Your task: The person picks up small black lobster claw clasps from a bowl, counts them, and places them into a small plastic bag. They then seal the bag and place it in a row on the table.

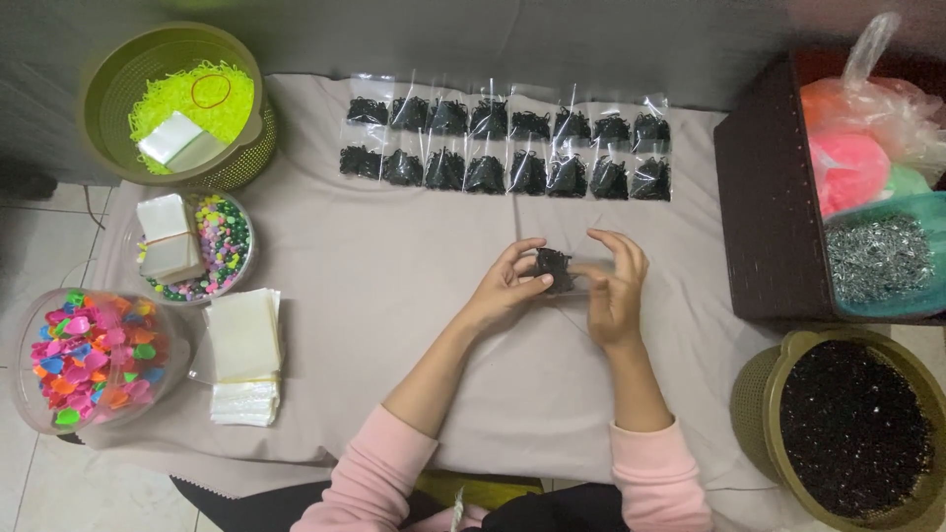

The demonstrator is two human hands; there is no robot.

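Left hand (507, 279) and right hand (615, 286) together pinch a small clear bag (558, 270) of black bands between thumbs and fingertips, just above the cloth-covered counter (394, 266). Beyond the hands lie two rows of filled bags (507, 148). A stack of empty bags (244, 335) lies well to the left; a basket of black bands (852, 429) stands to the right.

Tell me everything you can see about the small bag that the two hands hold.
The small bag is a clear plastic pouch holding a dark clump of tiny black pieces. It is held just above the beige cloth, below two rows of similar filled bags. The left hand pinches its left side and the right hand its right side. Whether its opening is sealed cannot be told.
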